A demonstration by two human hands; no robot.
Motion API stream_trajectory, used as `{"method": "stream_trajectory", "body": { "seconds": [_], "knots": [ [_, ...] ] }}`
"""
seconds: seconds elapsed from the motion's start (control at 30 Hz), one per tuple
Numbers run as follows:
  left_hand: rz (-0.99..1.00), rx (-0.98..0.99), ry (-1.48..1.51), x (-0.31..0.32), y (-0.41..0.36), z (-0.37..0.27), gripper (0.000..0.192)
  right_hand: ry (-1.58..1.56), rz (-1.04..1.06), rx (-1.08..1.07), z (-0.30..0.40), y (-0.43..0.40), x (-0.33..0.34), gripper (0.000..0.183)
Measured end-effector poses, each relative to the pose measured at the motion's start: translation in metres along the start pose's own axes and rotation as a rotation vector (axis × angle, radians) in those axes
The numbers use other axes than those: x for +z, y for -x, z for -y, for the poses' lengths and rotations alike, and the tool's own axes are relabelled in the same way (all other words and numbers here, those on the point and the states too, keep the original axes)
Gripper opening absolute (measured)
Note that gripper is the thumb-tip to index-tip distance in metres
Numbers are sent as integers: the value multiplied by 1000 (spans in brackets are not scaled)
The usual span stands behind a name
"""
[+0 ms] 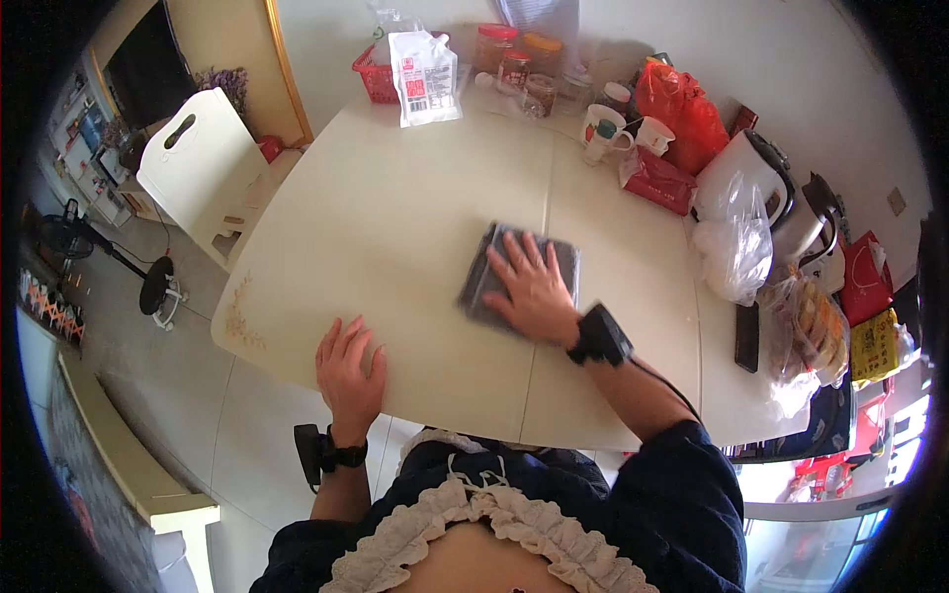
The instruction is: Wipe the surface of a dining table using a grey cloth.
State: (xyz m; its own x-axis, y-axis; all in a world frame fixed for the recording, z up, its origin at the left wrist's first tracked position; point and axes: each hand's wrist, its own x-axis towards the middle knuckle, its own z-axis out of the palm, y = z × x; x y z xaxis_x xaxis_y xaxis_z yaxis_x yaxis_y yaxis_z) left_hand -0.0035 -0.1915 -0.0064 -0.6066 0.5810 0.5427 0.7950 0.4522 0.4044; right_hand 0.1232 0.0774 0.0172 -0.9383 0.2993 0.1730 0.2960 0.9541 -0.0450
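A folded dark grey cloth [482,285] lies flat on the cream dining table [385,215], near its middle. My right hand [532,289] rests on top of the cloth, palm down with its fingers spread; the cloth's edges look slightly blurred. To the left, at the near edge of the table, my left hand [351,370] lies palm down on the tabletop, holding nothing. Each wrist bears a black strapped device.
Along the wall stand a white pouch [426,81], lidded jars [495,48], a mug [600,130], a red tissue pack [658,180] and kettles [741,167]. A phone-like black object [746,338] lies at right. A white chair [200,163] stands left.
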Motion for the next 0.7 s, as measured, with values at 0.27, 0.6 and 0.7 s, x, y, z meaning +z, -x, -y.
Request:
{"method": "stream_trajectory", "body": {
  "seconds": [0.27, 0.6, 0.7],
  "knots": [
    [14, -15, 45, -2, 2, -2, 25, -88, 237, -304, 9, 101, -36, 70],
    [40, -45, 19, -3, -4, -8, 23, -12, 19, 148, -115, -20, -1, 65],
    [43, -48, 5, -4, -5, -8, 24, 33, -18, 241, -140, -71, 16, 65]
  ]
}}
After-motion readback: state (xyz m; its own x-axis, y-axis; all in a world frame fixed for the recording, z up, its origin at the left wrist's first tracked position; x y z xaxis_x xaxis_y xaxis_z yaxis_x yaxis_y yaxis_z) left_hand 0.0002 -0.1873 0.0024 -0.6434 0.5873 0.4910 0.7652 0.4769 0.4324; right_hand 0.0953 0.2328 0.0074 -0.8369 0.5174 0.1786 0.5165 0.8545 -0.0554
